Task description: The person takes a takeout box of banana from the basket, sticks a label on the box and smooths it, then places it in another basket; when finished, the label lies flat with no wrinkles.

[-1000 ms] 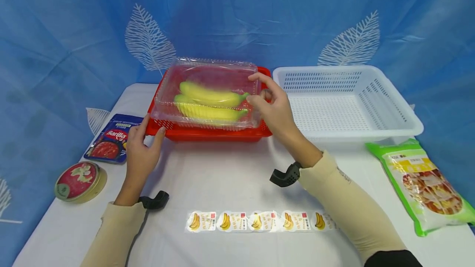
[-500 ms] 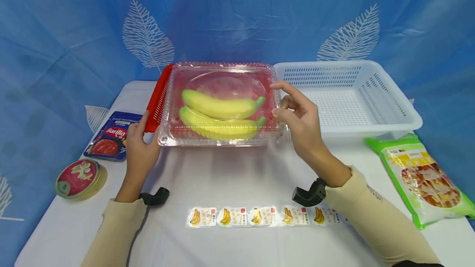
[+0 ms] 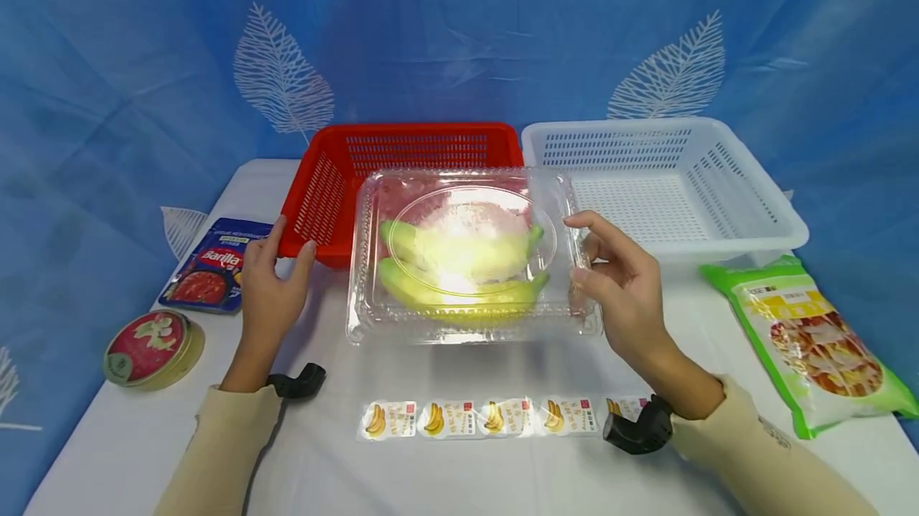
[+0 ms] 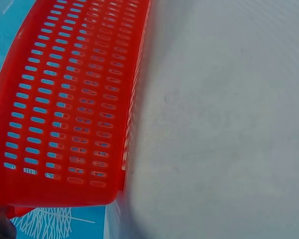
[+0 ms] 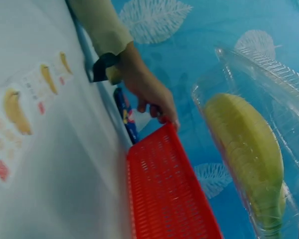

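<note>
In the head view my right hand (image 3: 628,293) pinches the right edge of a clear plastic clamshell box (image 3: 366,285) between thumb and fingers. Two yellow bananas (image 3: 459,297) with green tips lie inside it, partly washed out by glare. The box is held above the table, overlapping the front of the red basket (image 3: 319,193). My left hand (image 3: 273,293) is at the basket's left front corner; in the right wrist view its fingers curl over the rim there. The left wrist view shows mainly the red basket's slotted wall (image 4: 65,109).
A white basket (image 3: 754,237) stands at the back right, with a green food bag (image 3: 826,348) in front. At left lie a blue Barilla pouch (image 3: 215,265) and a round tin (image 3: 153,348). A strip of banana stickers (image 3: 477,419) lies near the front.
My right hand has lifted the box of bananas off the red basket, bringing it toward me and to the right. The basket's inside now shows. My left hand stays at the basket corner.
</note>
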Motion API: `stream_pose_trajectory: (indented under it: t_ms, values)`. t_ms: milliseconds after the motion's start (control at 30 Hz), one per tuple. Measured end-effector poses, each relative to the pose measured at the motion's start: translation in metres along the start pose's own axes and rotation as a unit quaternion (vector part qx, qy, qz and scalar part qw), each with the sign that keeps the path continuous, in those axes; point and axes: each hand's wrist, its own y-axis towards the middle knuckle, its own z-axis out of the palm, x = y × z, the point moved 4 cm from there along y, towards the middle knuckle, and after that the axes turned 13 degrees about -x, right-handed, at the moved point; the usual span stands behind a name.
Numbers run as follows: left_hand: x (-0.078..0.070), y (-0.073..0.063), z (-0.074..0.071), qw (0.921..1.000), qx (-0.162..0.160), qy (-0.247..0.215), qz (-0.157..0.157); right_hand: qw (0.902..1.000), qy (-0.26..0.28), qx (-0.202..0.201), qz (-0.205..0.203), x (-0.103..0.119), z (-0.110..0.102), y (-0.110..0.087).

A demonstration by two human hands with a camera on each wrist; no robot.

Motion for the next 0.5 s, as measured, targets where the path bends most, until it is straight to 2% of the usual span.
stream_pose_trajectory:
  t_ms: [133,233,367,500]
  values:
    - [0.001,-0.001,0.001,1.0,0.0,0.004,0.0,0.9994,0.03,-0.003,-0.02,-0.001,-0.011,-0.018]
    - [0.002,0.0,0.001,1.0,0.002,0.006,0.0,0.9982,0.052,0.009,-0.027,-0.002,-0.017,-0.033]
    - [0.002,0.0,0.001,1.0,0.004,0.005,0.0,0.998,0.044,0.034,-0.03,-0.006,-0.023,-0.052]
    - [0.001,0.0,0.001,1.0,0.005,-0.001,0.001,0.9978,0.043,0.041,-0.029,-0.013,-0.03,-0.063]
